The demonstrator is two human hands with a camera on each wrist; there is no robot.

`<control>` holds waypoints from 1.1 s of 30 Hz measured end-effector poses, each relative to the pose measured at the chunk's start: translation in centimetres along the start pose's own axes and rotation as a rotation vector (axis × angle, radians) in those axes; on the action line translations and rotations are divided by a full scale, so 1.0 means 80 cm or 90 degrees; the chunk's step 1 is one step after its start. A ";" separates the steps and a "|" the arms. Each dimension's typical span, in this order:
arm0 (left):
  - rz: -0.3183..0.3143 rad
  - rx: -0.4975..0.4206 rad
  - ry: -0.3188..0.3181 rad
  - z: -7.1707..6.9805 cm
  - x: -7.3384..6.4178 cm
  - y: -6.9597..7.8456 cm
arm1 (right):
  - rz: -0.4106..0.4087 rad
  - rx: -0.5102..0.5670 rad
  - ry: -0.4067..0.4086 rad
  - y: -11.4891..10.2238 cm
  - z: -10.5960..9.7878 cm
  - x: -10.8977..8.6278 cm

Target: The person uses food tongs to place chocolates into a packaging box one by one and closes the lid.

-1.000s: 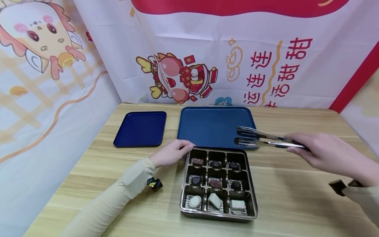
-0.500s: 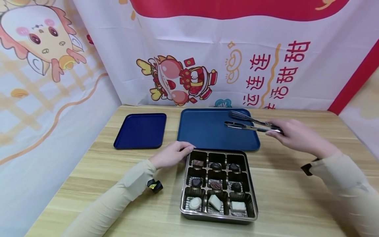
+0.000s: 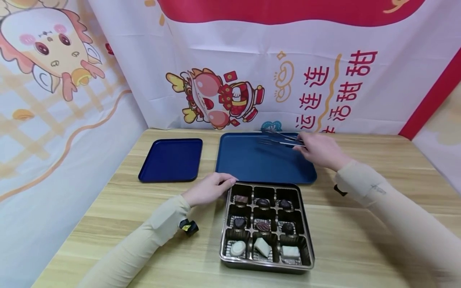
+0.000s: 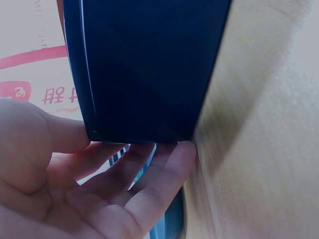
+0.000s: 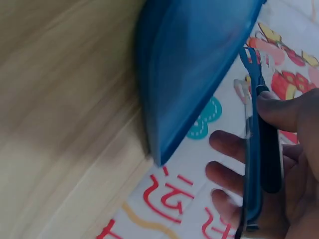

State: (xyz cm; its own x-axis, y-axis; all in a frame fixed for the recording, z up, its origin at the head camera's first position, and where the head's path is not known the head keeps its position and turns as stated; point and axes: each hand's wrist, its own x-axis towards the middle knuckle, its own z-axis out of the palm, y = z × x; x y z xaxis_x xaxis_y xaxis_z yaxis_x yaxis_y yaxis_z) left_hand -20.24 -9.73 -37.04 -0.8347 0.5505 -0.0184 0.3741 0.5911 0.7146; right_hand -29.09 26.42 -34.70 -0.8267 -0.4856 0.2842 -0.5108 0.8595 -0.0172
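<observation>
My left hand [image 3: 207, 189] holds the back left corner of a dark chocolate box [image 3: 266, 267]. In the left wrist view the thumb lies at the rim and the fingers bend behind the box's end wall [image 4: 144, 74]. Each of the box's several compartments has one chocolate, such as a dark one [image 3: 239, 222] and a white oval one [image 3: 237, 248]. My right hand [image 3: 321, 151] grips metal serving tongs [image 3: 282, 143] with black handles. Their tips are parted, with nothing between them, over the back of the larger blue tray [image 3: 252, 160].
A smaller dark blue tray [image 3: 171, 160] lies on the wooden table [image 3: 115, 212], left of the larger tray. The chocolate box stands close in front of the larger tray. A printed cloth [image 3: 230, 44] hangs behind the table, and another [image 3: 83, 160] at the left.
My right hand has carried the tongs leftward and away from me, from the larger tray's right side to above its back part. The left hand and the chocolate box have stayed in place.
</observation>
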 end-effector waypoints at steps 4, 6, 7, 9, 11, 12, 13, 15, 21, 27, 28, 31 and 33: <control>0.010 0.000 0.000 0.000 0.001 0.003 | 0.005 -0.013 -0.051 -0.009 0.006 0.016; 0.010 0.002 -0.001 0.000 0.001 0.005 | 0.014 -0.020 -0.084 -0.013 0.010 0.023; 0.010 0.002 -0.001 0.000 0.001 0.005 | 0.018 -0.025 -0.100 -0.015 0.012 0.026; 0.010 0.003 -0.001 0.000 0.003 0.005 | 0.022 -0.030 -0.129 -0.019 0.015 0.031; 0.007 0.003 -0.002 0.001 0.004 0.005 | 0.027 -0.032 -0.151 -0.023 0.019 0.033; 0.004 0.004 -0.003 0.001 0.005 0.004 | 0.029 -0.031 -0.160 -0.023 0.020 0.033; 0.001 0.005 -0.005 0.002 0.007 0.004 | 0.035 -0.024 -0.167 -0.024 0.019 0.032; -0.002 0.008 -0.009 0.003 0.010 0.005 | 0.059 -0.008 -0.176 -0.023 0.016 0.028; 0.013 0.005 0.023 -0.006 0.013 0.003 | 0.113 0.093 -0.124 -0.007 -0.018 0.002; -0.054 0.071 0.144 -0.076 0.003 -0.020 | 0.166 0.201 -0.073 0.014 -0.054 -0.031; -0.073 0.089 0.158 -0.091 -0.001 -0.026 | 0.175 0.209 -0.068 0.017 -0.058 -0.036; -0.127 0.133 0.183 -0.136 -0.016 -0.044 | 0.196 0.237 -0.061 0.023 -0.066 -0.050; -0.152 0.148 0.193 -0.161 -0.025 -0.058 | 0.206 0.250 -0.059 0.027 -0.068 -0.057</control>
State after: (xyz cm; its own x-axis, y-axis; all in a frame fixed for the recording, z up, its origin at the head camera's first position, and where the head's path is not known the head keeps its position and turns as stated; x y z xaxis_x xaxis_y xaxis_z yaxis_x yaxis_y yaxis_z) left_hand -25.48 -21.14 -31.30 -0.9765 0.2049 0.0667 0.2081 0.8163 0.5389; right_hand -25.14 31.32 -30.79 -0.9653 -0.2323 0.1193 -0.2611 0.8518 -0.4542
